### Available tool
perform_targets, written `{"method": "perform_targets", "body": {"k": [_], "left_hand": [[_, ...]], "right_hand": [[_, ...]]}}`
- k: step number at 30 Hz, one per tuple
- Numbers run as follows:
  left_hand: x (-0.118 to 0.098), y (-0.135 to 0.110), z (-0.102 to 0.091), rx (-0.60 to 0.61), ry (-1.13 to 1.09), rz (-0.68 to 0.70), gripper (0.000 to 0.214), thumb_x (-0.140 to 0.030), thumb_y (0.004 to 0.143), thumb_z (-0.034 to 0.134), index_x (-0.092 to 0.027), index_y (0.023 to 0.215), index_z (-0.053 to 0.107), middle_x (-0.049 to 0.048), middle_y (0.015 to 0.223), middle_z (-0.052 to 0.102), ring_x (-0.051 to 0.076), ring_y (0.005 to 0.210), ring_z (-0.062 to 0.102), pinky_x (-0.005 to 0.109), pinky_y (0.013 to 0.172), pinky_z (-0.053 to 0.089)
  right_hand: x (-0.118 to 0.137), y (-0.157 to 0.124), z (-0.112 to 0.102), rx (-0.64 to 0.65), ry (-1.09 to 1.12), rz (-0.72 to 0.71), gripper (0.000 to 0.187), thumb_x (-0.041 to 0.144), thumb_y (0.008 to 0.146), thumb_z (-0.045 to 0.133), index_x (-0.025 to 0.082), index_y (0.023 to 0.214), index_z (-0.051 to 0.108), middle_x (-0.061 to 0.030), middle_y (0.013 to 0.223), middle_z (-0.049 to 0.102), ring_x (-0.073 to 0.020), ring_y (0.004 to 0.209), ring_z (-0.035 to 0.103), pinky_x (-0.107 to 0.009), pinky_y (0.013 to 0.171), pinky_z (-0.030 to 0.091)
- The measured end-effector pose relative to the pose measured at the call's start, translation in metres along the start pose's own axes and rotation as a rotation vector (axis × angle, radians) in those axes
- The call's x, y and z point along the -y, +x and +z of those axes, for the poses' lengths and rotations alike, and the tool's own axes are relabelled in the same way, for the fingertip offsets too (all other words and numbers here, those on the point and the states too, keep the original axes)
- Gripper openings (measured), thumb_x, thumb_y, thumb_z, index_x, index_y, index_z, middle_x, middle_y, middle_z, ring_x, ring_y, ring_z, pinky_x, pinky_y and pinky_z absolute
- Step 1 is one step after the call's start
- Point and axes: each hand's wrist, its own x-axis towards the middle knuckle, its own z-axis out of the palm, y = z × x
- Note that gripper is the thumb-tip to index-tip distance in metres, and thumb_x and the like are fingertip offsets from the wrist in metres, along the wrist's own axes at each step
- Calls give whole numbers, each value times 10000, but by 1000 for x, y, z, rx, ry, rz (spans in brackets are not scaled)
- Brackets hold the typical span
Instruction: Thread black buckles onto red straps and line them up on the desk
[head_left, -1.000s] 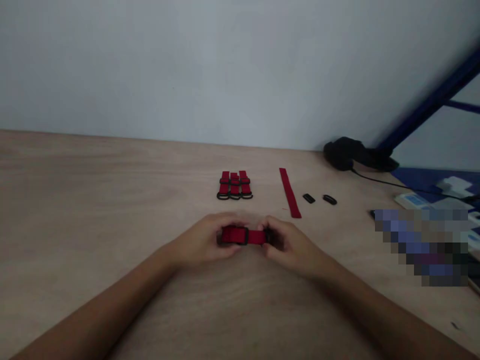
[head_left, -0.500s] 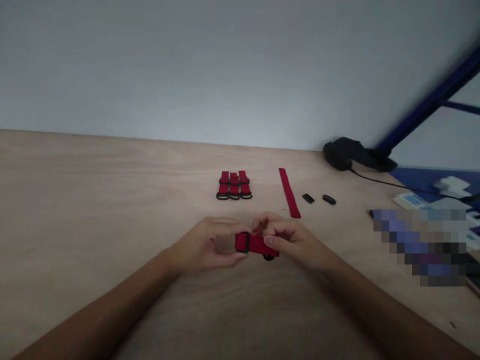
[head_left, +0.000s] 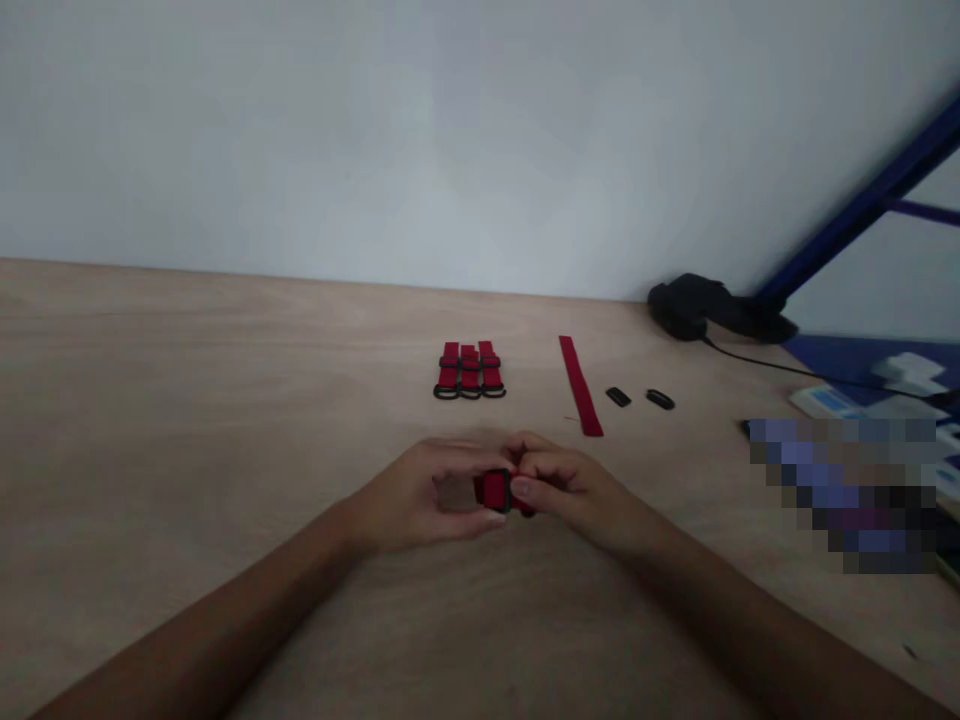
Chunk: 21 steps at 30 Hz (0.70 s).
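Both my hands meet low over the wooden table (head_left: pixel 187 420), pinching one short red strap with black buckle parts (head_left: pixel 496 491). My left hand (head_left: pixel 420 495) grips its left end, thumb and fingers closed. My right hand (head_left: pixel 570 490) closes over its right end and hides most of it. Beyond them lie three finished red straps with black rings (head_left: pixel 469 371), side by side. A loose flat red strap (head_left: pixel 580 385) lies to their right, and two small black buckles (head_left: pixel 639 398) sit next to it.
A black device (head_left: pixel 694 305) with a cable sits at the back right by the wall. White and blue items (head_left: pixel 900 380) and a blurred patch lie at the right edge. A blue metal frame (head_left: pixel 877 190) rises at the far right.
My hands have closed in toward each other. The red strap, stretched out between them a second ago, is now bunched short and mostly hidden under my fingers.
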Motion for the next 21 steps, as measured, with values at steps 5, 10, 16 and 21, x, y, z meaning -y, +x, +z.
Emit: {"method": "perform_targets", "body": {"k": [5, 10, 16, 21], "left_hand": [[-1, -1, 2, 13, -174, -214, 257, -234, 906, 556, -195, 1153, 616, 81, 1143, 671, 203, 1052, 635, 352, 920, 502], [-1, -1, -2, -125, 203, 20, 439, -258, 787, 708, -203, 1192, 547, 104, 1193, 549, 230, 1149, 514, 392, 1011, 421], [-2, 1, 0, -272, 78, -181, 130, -263, 896, 565, -157, 970, 575, 51, 891, 620, 157, 823, 597, 290, 770, 501], [4, 4, 5, -308, 90, -279, 142, -274, 867, 598, -144, 811, 611, 31, 804, 632, 144, 760, 596, 253, 694, 484]], "right_hand": [[1, -1, 3, -54, -234, -56, 233, 315, 926, 531, 185, 748, 606, -41, 922, 537, -158, 847, 547, -285, 760, 456], [1, -2, 5, -141, -387, -152, 107, 197, 914, 522, 196, 891, 626, -57, 947, 556, -166, 872, 560, -286, 776, 473], [0, -2, 4, -212, -552, -243, 94, 201, 893, 551, 196, 875, 644, -73, 945, 583, -179, 875, 582, -292, 759, 489], [-3, -1, 6, -262, -579, -229, 49, 177, 865, 590, 204, 870, 630, -68, 933, 650, -181, 862, 617, -303, 764, 499]]}}
